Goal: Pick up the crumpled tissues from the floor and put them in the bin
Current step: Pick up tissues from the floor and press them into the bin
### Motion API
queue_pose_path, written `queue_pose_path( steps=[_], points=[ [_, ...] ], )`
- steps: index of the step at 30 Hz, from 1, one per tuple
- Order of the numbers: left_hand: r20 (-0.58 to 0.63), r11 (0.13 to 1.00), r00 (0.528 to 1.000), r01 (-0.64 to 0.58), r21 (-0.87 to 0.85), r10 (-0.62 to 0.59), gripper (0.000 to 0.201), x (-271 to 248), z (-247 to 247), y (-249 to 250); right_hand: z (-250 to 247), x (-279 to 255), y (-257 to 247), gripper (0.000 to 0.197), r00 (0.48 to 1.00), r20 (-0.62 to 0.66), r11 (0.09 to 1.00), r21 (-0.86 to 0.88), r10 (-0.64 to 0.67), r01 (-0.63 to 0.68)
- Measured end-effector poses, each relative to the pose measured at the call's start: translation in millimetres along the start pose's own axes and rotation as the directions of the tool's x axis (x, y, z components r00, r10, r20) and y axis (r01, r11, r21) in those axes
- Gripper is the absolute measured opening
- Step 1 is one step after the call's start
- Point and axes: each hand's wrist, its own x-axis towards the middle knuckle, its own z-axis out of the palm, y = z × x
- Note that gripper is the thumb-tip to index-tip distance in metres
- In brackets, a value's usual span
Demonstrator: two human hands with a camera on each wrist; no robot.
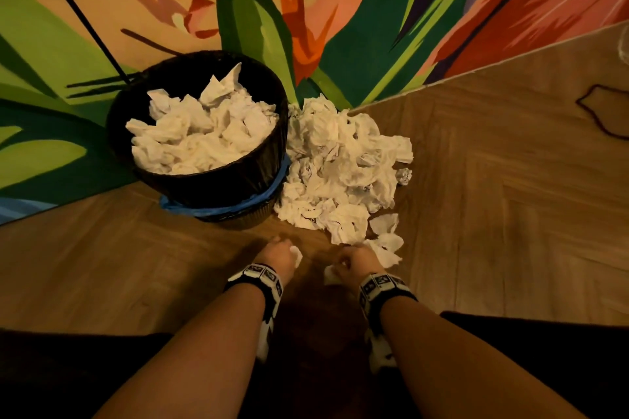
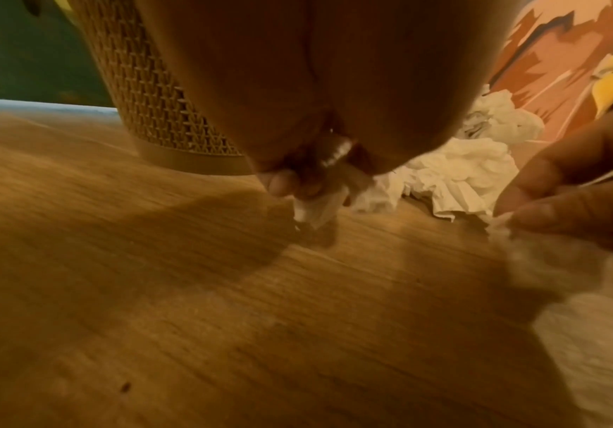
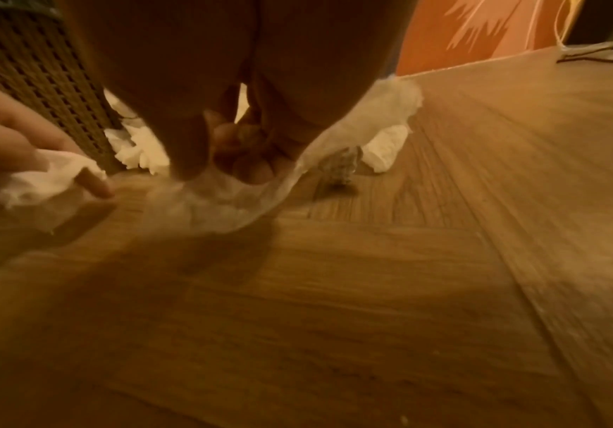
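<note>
A dark woven bin (image 1: 238,180) stands on the wooden floor, heaped with white crumpled tissues (image 1: 200,133). To its right lies a big pile of crumpled tissues (image 1: 340,163) on the floor. My left hand (image 1: 279,253) hovers low in front of the bin and grips a small white tissue (image 2: 316,208). My right hand (image 1: 354,262), at the near edge of the pile, holds another tissue (image 3: 224,202) just above the floor. In the right wrist view the left hand (image 3: 23,156) shows at the left with its tissue (image 3: 41,182).
A colourful leaf-patterned rug (image 1: 306,10) lies behind the bin. A thin black rod (image 1: 78,13) slants down to the bin's left. A small grey crumpled ball (image 3: 341,168) sits by the pile. Cables (image 3: 590,55) lie far right. My dark-clad knees (image 1: 544,367) frame the bottom.
</note>
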Motion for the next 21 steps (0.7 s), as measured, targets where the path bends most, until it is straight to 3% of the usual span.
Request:
queue_pose_path(
  steps=[1,4,8,11,14,16,18,21],
  points=[
    [-0.042,1.0,0.999,-0.01,-0.011,0.01,0.033,-1,-1,0,-3,-1,-3,0.006,1.0,-0.013,1.0,0.006,0.013,-0.013],
    [-0.12,0.997,0.993,-0.031,-0.068,0.023,0.034,-3,-5,4,-10,-2,-7,0.026,0.992,-0.1,0.996,0.062,0.073,-0.067],
    [-0.186,0.989,0.982,-0.059,-0.138,0.033,0.038,1,-11,18,-24,-2,-2,0.027,0.965,-0.223,0.965,0.249,0.135,-0.077],
    [-0.219,0.965,0.975,-0.092,-0.246,0.037,0.026,4,-19,34,-33,-1,9,0.023,0.908,-0.35,0.911,0.407,0.228,-0.071],
    [-0.208,0.923,0.974,-0.16,-0.349,0.09,0.022,6,-26,55,-39,4,24,0.027,0.826,-0.48,0.893,0.447,0.294,-0.058],
    [-0.229,0.9,0.958,-0.248,-0.358,0.172,0.016,7,-31,68,-38,8,35,0.026,0.806,-0.479,0.875,0.475,0.349,-0.097],
    [-0.198,0.888,0.948,-0.306,-0.342,0.25,0.027,12,-35,80,-33,10,45,0.035,0.843,-0.399,0.882,0.439,0.361,-0.171],
    [-0.007,0.938,0.963,-0.262,-0.228,0.268,0.065,26,-35,91,-21,10,51,0.056,0.946,-0.192,0.953,0.211,0.26,-0.219]
  ],
)
